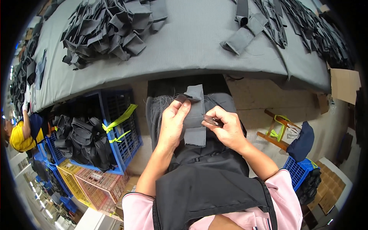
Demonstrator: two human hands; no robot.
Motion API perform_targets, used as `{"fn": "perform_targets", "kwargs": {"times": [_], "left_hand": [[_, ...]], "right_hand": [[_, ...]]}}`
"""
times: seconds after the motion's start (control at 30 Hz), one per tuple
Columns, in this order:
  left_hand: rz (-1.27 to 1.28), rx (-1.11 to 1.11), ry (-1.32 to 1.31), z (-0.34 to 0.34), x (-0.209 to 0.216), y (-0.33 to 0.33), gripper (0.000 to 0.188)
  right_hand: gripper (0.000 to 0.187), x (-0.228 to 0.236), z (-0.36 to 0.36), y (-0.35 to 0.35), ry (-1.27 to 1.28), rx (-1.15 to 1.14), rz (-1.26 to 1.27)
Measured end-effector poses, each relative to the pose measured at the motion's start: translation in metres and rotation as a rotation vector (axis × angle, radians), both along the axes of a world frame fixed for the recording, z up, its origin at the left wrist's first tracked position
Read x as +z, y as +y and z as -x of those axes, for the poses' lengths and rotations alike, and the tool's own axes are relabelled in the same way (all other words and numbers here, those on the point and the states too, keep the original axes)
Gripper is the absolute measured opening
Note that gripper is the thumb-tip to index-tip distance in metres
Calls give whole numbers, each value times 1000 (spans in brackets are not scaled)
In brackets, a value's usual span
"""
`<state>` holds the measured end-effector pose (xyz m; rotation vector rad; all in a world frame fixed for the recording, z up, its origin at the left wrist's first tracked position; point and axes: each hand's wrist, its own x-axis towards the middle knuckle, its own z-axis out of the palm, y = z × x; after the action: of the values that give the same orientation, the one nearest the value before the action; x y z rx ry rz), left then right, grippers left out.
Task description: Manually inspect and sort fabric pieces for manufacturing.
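My left hand (174, 120) pinches a small dark fabric piece (187, 98) with frayed edges between thumb and fingertips. Closed around small dark thread snips (213, 121), my right hand (227, 126) sits just to the right of it; the fingers partly cover the tool. Between and under the hands, a grey fabric strip (194, 136) lies lengthwise on the black cloth over my lap. Loose threads (163, 106) trail from fabric left of my left hand. A black apron (211, 189) covers my front.
Ahead stands a table under a grey cover (191, 42), bearing a heap of dark fabric pieces (111, 28) and more strips (268, 23). A blue crate (122, 153) of black items stands left, a wooden stool (274, 132) right. Another person in yellow (21, 136) is at far left.
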<state>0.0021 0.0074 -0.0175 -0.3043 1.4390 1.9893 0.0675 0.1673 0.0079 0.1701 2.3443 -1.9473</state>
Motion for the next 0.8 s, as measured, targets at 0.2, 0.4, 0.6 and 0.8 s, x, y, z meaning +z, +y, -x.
{"fn": "perform_targets", "kwargs": {"times": [0.2, 0.4, 0.6, 0.8], "left_hand": [[-65, -11, -68, 2, 4, -7, 25], [-62, -9, -48, 3, 9, 6, 25], [-37, 28, -24, 5, 1, -11, 26], [-47, -193, 68, 23, 10, -7, 15]], "right_hand": [[4, -4, 14, 29, -156, -366, 361], [16, 4, 40, 12, -210, -45, 56], [14, 21, 27, 37, 1, 59, 1136], [16, 8, 25, 41, -306, -130, 418]]}}
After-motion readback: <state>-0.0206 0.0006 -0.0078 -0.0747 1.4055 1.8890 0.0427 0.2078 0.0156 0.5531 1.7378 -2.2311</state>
